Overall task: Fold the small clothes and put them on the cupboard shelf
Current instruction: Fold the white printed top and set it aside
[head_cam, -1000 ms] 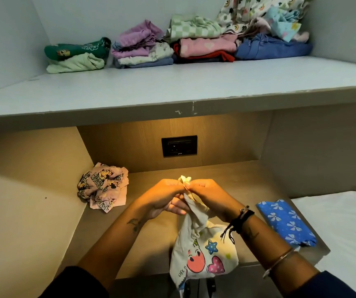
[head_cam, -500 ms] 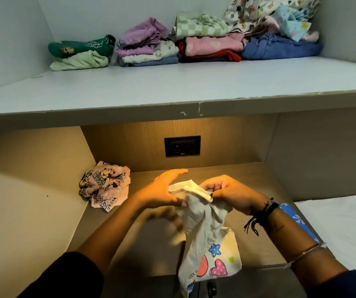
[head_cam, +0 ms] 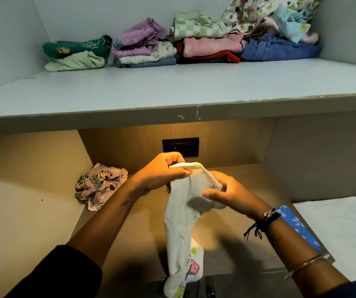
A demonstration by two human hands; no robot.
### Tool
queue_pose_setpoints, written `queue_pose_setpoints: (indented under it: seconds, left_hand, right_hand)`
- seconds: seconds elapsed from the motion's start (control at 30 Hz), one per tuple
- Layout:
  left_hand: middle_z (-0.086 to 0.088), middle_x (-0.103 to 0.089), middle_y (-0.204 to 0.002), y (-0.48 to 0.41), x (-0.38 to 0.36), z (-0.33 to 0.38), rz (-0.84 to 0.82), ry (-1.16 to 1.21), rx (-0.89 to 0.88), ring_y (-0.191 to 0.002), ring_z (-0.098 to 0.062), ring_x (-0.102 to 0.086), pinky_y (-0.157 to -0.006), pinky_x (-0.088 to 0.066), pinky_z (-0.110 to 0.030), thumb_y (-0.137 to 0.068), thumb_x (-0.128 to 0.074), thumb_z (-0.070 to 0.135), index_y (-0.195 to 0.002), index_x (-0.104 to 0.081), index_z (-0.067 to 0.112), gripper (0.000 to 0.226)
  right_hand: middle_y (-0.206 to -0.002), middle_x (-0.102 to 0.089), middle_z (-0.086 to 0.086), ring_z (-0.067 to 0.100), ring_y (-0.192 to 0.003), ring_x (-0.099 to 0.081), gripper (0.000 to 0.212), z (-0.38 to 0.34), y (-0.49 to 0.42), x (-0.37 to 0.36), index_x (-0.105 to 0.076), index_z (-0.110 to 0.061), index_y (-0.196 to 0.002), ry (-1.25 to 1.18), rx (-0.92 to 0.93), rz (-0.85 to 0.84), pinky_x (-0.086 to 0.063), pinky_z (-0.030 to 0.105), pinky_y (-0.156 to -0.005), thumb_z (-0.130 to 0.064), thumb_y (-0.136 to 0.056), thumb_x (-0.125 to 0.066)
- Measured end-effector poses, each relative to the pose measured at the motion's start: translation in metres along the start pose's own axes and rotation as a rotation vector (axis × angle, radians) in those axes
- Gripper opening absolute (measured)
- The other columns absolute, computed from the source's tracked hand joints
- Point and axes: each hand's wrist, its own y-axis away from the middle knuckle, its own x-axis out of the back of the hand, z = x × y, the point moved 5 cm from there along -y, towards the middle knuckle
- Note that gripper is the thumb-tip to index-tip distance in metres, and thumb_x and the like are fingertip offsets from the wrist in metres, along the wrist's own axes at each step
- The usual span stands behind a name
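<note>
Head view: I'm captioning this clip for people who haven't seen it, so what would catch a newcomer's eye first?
First, the two hands, left and right, holding up a white garment under warm light in the lower niche. Next, the row of folded clothes along the back of the grey shelf above. Then a crumpled pink cartoon-print garment lying at the niche's left.

I see the upper shelf [head_cam: 172, 87] carrying folded clothes stacks [head_cam: 181, 44] along its back. Lower tabletop [head_cam: 233, 237]: crumpled pink printed garment [head_cam: 99, 186] left, blue flowered cloth [head_cam: 297, 226] right edge.
</note>
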Motion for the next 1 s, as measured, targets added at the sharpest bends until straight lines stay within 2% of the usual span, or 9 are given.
queue_pose_setpoints:
  seconds: [0.1, 0.27, 0.4, 0.53, 0.6, 0.67, 0.73, 0.87, 1.0]
  left_hand:
    - [0.003, -0.064, -0.073, 0.003, 0.004, 0.001, -0.073, 0.027, 0.042, -0.063, -0.015, -0.063, -0.050, -0.051, -0.021, -0.079, -0.071, 0.039, -0.079, -0.059, 0.026, 0.018]
    - [-0.001, -0.058, -0.076, -0.004, 0.024, -0.002, 0.019, -0.116, 0.054, -0.066, -0.009, -0.053, -0.056, -0.042, -0.020, -0.077, -0.070, 0.032, -0.080, -0.060, 0.013, 0.022]
    - [-0.014, -0.057, -0.082, -0.043, 0.043, 0.010, 0.324, -0.181, -0.016, -0.075, -0.019, -0.048, -0.060, -0.039, -0.023, -0.075, -0.071, 0.015, -0.085, -0.063, -0.004, 0.023]
    - [-0.016, -0.062, -0.123, -0.063, 0.059, 0.022, 0.585, -0.145, -0.007, -0.112, -0.022, -0.055, -0.102, -0.041, -0.028, -0.091, -0.060, 0.000, -0.116, -0.062, -0.007, 0.025]
    - [-0.015, -0.065, -0.113, -0.057, 0.057, 0.027, 0.598, -0.155, -0.015, -0.107, -0.019, -0.056, -0.099, -0.041, -0.026, -0.092, -0.058, 0.000, -0.107, -0.065, -0.008, 0.018]
    - [-0.005, -0.069, -0.078, -0.040, 0.048, 0.028, 0.581, -0.002, -0.024, -0.077, -0.010, -0.061, -0.073, -0.051, -0.026, -0.090, -0.061, -0.002, -0.081, -0.066, -0.006, 0.010]
    - [0.006, -0.061, -0.061, -0.020, 0.035, 0.025, 0.490, 0.054, -0.079, -0.056, 0.003, -0.054, -0.054, -0.044, -0.014, -0.087, -0.063, -0.008, -0.070, -0.060, 0.004, 0.020]
    - [-0.012, -0.063, -0.079, 0.023, -0.007, -0.017, 0.191, 0.003, 0.048, -0.070, -0.009, -0.057, -0.063, -0.046, -0.019, -0.082, -0.070, -0.001, -0.084, -0.061, 0.003, 0.010]
    - [0.002, -0.064, -0.076, 0.070, -0.066, -0.080, -0.067, -0.005, 0.284, -0.068, -0.008, -0.057, -0.063, -0.046, -0.020, -0.080, -0.077, 0.022, -0.083, -0.061, 0.013, 0.018]
  right_hand:
    - [-0.079, -0.065, -0.001, 0.012, -0.068, -0.057, 0.018, 0.007, -0.007, 0.007, -0.066, -0.015, -0.082, 0.095, 0.000, 0.141, -0.046, 0.027, -0.062, -0.032, -0.086, -0.072]
    - [-0.064, -0.059, -0.005, 0.007, -0.059, -0.048, 0.018, 0.013, -0.022, 0.030, -0.068, -0.013, -0.069, 0.115, -0.072, 0.134, -0.039, 0.020, -0.053, -0.018, -0.085, -0.072]
    - [-0.069, -0.061, 0.010, 0.018, -0.068, -0.054, 0.024, -0.014, -0.067, 0.067, -0.071, -0.005, -0.070, 0.296, -0.021, 0.359, -0.040, 0.031, -0.061, 0.012, -0.078, -0.056]
    - [-0.053, -0.048, 0.003, 0.012, -0.053, -0.044, 0.037, -0.051, -0.086, 0.107, -0.047, -0.013, -0.052, 0.269, 0.089, 0.633, -0.036, 0.034, -0.056, 0.005, -0.084, -0.054]
    - [-0.050, -0.044, -0.006, 0.004, -0.049, -0.041, 0.039, -0.065, -0.075, 0.110, -0.041, -0.018, -0.050, 0.289, 0.130, 0.649, -0.038, 0.026, -0.055, -0.005, -0.084, -0.055]
    - [-0.046, -0.046, -0.013, -0.002, -0.046, -0.044, 0.034, -0.070, -0.054, 0.107, -0.048, -0.020, -0.048, 0.313, 0.242, 0.606, -0.033, 0.012, -0.048, -0.002, -0.077, -0.054]
    - [-0.066, -0.064, -0.014, -0.002, -0.063, -0.058, 0.026, -0.058, -0.033, 0.095, -0.070, -0.016, -0.070, 0.348, 0.225, 0.444, -0.044, 0.011, -0.057, 0.007, -0.076, -0.057]
    - [-0.101, -0.072, -0.004, 0.009, -0.095, -0.067, 0.030, -0.003, 0.011, 0.055, -0.074, -0.024, -0.093, 0.320, 0.061, 0.083, -0.052, 0.021, -0.083, 0.002, -0.083, -0.064]
    - [-0.092, -0.070, -0.024, -0.002, -0.088, -0.065, 0.026, 0.058, 0.058, 0.006, -0.071, -0.046, -0.078, 0.251, -0.182, -0.181, -0.052, 0.016, -0.078, -0.022, -0.087, -0.070]
